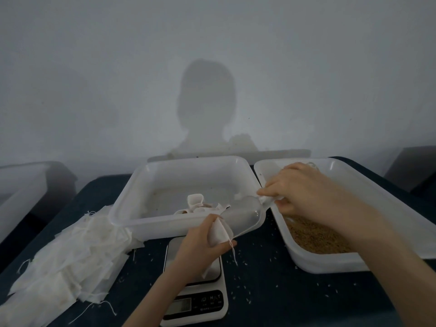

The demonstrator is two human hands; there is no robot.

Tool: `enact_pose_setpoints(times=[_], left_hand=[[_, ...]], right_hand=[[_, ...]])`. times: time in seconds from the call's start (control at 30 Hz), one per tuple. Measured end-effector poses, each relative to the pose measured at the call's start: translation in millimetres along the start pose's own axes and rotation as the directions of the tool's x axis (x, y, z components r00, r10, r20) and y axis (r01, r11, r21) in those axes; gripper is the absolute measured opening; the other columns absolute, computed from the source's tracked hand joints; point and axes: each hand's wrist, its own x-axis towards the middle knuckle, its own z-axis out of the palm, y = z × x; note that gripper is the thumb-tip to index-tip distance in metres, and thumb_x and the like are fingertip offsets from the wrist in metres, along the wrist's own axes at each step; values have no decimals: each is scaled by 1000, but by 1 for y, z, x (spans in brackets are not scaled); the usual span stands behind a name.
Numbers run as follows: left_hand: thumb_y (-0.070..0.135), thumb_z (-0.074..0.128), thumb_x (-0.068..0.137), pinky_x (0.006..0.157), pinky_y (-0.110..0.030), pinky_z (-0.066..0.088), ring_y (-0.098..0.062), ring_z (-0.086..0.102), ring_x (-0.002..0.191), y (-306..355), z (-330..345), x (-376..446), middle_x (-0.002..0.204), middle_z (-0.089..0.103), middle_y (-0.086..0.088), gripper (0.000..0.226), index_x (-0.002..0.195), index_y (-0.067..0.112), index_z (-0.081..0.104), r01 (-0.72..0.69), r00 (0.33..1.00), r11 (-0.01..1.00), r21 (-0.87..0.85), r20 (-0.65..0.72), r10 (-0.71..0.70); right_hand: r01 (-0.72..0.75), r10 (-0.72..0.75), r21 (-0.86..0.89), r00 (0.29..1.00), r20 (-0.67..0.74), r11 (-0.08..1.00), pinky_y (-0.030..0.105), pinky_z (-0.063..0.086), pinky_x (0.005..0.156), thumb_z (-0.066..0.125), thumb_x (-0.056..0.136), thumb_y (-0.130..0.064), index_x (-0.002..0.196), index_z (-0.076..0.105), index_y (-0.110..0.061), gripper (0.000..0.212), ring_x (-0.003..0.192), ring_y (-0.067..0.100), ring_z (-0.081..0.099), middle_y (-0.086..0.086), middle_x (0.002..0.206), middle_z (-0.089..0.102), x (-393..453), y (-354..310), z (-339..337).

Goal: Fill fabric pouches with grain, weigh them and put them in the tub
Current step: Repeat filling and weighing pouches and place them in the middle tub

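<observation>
My left hand point(200, 241) grips a white fabric pouch point(218, 234) above the white scale point(195, 291), its drawstring hanging down. My right hand point(304, 187) holds the handle of a clear plastic scoop point(247, 213), and the scoop's mouth is tipped into the pouch's opening. The white tub point(132, 201) stands behind the scale and holds a few filled pouches point(198, 204). To the right, a white tray point(330, 263) holds brown grain point(313, 237).
A heap of flat white pouches point(68, 263) with loose strings lies at the left on the dark table. Spilled grains dot the tabletop point(271, 286) around the scale. Another white container point(21, 185) stands at the far left. A wall rises close behind.
</observation>
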Motion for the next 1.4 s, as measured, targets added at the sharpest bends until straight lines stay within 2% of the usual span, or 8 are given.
enact_pose_setpoints(times=[0.17, 0.3, 0.57, 0.77, 0.97, 1.13, 1.23, 1.4], left_hand=[[54, 67, 72, 60, -10, 44, 4, 59, 76, 15, -2, 3, 80, 62, 12, 28, 91, 44, 50, -50, 999, 996, -72, -7, 50], [49, 70, 67, 60, -8, 44, 6, 57, 78, 22, 2, 9, 82, 61, 10, 29, 90, 42, 53, -70, 996, 995, -77, 45, 74], [50, 75, 67, 67, -15, 48, 4, 55, 82, 35, 19, 19, 85, 60, 14, 35, 91, 43, 51, -123, 987, 992, -20, 102, 124], [51, 74, 67, 67, -8, 43, 8, 53, 83, 36, 26, 18, 84, 58, 18, 33, 89, 46, 51, -143, 982, 990, -15, 119, 144], [43, 78, 70, 65, -9, 45, 8, 55, 79, 34, 24, 18, 80, 60, 13, 33, 90, 43, 51, -128, 984, 992, -22, 123, 130], [45, 77, 70, 67, -8, 45, 7, 55, 80, 31, 19, 17, 81, 61, 12, 34, 91, 43, 51, -126, 984, 992, -5, 128, 125], [46, 77, 70, 67, -9, 44, 6, 55, 81, 28, 17, 16, 82, 60, 14, 33, 91, 43, 51, -118, 986, 993, 5, 117, 116], [50, 75, 69, 69, -9, 45, 5, 54, 83, 27, 17, 16, 84, 60, 12, 34, 92, 43, 51, -112, 987, 994, -4, 117, 112]], right_hand=[[-127, 138, 497, 990, 14, 858, 29, 50, 91, 64, 84, -17, 122, 59, -47, 48, 98, 0, 58, -21, 109, 66, -22, 37, 30], [-221, 301, 735, 953, 24, 641, 24, 46, 93, 68, 83, -6, 105, 57, -55, 55, 95, -10, 56, -26, 112, 61, -53, 78, 58], [-593, 459, 327, 792, 403, 736, 15, 43, 80, 65, 87, -16, 126, 58, -37, 45, 97, 1, 55, -14, 121, 63, -84, 134, 112], [-634, 581, -8, 703, 410, 773, 29, 41, 85, 50, 94, -43, 99, 62, -52, 16, 96, 14, 54, -14, 97, 58, -79, 140, 130], [-497, 407, 235, 846, 344, 835, 29, 45, 94, 52, 96, -34, 112, 67, -38, 22, 103, 14, 60, -7, 113, 66, -61, 132, 152], [-443, 313, 578, 896, 316, 686, 22, 41, 101, 56, 95, -16, 119, 64, -33, 30, 111, 2, 54, -17, 121, 57, -66, 133, 169], [-404, 317, 699, 912, 259, 590, 3, 40, 81, 56, 94, -8, 111, 57, -40, 36, 95, -16, 49, -25, 109, 56, -71, 131, 166], [-385, 347, 753, 912, 220, 534, 14, 40, 83, 56, 94, -10, 115, 54, -41, 37, 98, -8, 52, -23, 111, 57, -72, 132, 160]])
